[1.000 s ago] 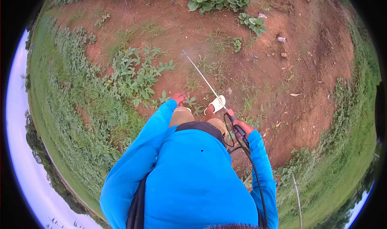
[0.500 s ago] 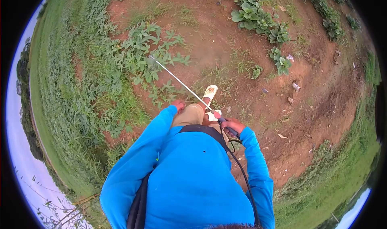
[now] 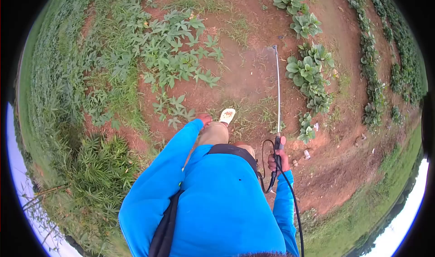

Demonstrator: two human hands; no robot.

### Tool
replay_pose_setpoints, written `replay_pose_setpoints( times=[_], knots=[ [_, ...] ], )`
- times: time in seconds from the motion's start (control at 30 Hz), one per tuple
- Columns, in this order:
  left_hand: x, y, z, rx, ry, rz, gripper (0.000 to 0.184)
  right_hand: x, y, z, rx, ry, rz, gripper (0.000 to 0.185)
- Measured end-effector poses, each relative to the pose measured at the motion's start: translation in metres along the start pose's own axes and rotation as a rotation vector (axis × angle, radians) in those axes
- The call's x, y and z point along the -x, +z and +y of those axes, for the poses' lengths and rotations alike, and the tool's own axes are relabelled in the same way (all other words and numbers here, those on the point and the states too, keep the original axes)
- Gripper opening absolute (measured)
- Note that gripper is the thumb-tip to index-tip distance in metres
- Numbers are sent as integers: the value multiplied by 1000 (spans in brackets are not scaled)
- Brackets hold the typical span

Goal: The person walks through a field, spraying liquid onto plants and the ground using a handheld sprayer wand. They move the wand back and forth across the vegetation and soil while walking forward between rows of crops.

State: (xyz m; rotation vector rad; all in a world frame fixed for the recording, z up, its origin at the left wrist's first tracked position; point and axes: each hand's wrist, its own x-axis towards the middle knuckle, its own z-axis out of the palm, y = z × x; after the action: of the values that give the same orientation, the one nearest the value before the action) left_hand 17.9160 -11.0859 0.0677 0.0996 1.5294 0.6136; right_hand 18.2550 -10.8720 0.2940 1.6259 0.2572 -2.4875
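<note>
My right hand (image 3: 279, 161) is wrapped around the dark handle of a spray wand (image 3: 278, 94), just below its pinkish-red part. The thin metal tube points forward, away from me. Its bent nozzle tip (image 3: 274, 47) is over bare soil, left of a row of broad-leaved plants (image 3: 310, 69), with faint mist around it. From the handle a black hose (image 3: 297, 202) runs back along my right sleeve. My left hand (image 3: 205, 118) hangs beside my left thigh, its fingers curled in, with nothing visible in them.
Lobed-leaf plants (image 3: 170, 48) and grass grow on the left, with a bushy clump (image 3: 99, 171) nearer me. More leafy rows (image 3: 371, 71) stand far right. Pale litter (image 3: 307, 154) lies on the soil by my right hand. A pale clog (image 3: 227, 115) is on my forward foot.
The wand has swung right, from over the lobed-leaf plants to beside the broad-leaved row. My right hand has moved outward with it. The view of the ground has shifted as well.
</note>
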Motion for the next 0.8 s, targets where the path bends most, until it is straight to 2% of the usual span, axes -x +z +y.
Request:
replay_pose_setpoints(
  times=[0.1, 0.17, 0.23, 0.3, 0.37, 0.47, 0.67, 0.8],
  knots=[
    [-5, -4, 26, 84, 37, 51, 28, -6, 40, -43, 189, -54, 71, 22],
    [-15, -10, 31, 156, 75, 43, 28, -23, 59, -66, 216, 0, 75, 22],
    [-28, -16, 27, 184, 74, -9, 27, -32, 91, -84, 294, 153, 50, 22],
    [-32, -20, 25, 217, 54, 16, 27, -45, 129, -98, 448, 147, 59, 23],
    [-30, -27, 16, 248, 29, 45, 27, -65, 161, -103, 518, 179, -130, 22],
    [-26, -31, -3, 321, 29, 139, 23, -96, 200, -109, 650, 298, -252, 17],
    [8, -43, -35, 401, 6, 241, 20, -100, 251, -120, 987, 386, -360, 17],
    [24, -39, -41, 427, -60, 271, 30, -87, 262, -131, 1181, 458, -406, 21]
  ],
)
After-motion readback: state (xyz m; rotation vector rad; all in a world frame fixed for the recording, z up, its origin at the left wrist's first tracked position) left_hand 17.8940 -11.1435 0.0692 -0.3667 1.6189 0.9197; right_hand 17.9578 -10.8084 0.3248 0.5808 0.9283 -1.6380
